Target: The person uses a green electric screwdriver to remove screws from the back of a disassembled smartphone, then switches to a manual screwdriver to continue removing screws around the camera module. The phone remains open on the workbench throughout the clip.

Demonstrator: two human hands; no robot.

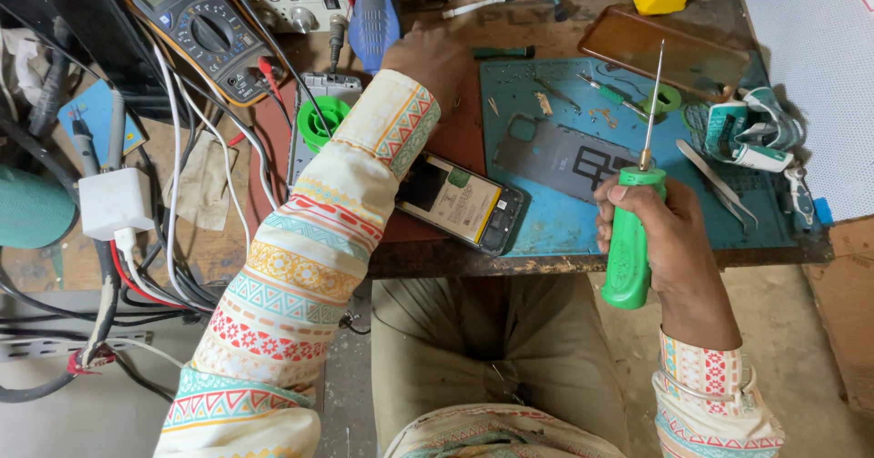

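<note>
**Two hands over a repair bench**

Two hands are at work, well apart. The right hand [657, 226], at lower right of centre, is wrapped in a fist around the green handle of a screwdriver [632, 239], whose thin shaft points up toward the top of the frame. The left hand [435, 57] reaches to the upper middle, its patterned sleeve crossing the bench; its fingers curl down beside a blue tool [374, 16], but whether they pinch anything cannot be told (the fingertips are hidden).

An opened phone [462, 203] lies at the centre, partly under the left sleeve, its corner resting on the blue mat [555, 226]. The grey back cover [560, 156] lies on that mat just right of the phone. Tweezers [717, 182] rest toward the mat's right side. A green reel [320, 123] sits left of the sleeve. A multimeter [200, 25] leans at upper left, with a white charger [114, 201] among cables below it.
</note>
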